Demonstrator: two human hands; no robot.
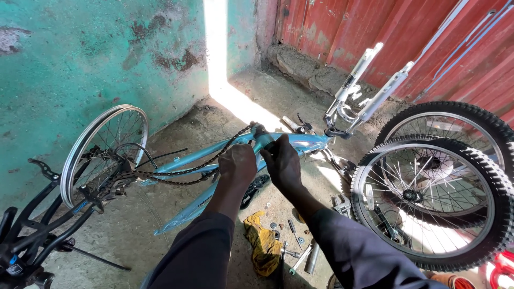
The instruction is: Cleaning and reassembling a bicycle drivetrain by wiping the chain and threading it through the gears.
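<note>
Light-blue bike frame (pixel 300 143) lies upturned on concrete floor (pixel 160 230) between bare rear rim (pixel 104 152) and two tyred wheels (pixel 431 200), left hand (pixel 238 166) and right hand (pixel 282 163) both fisted round its middle, apparently steadying it, loose chain (pixel 214 158) draped across.

Upturned light-blue bicycle frame (pixel 300 142), chain (pixel 214 158) slack

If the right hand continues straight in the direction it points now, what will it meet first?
The right hand points up and away, on the blue frame. Straight on, it would probably meet the frame's tube end and chain first, then bare concrete floor. Depth is unclear.
</note>
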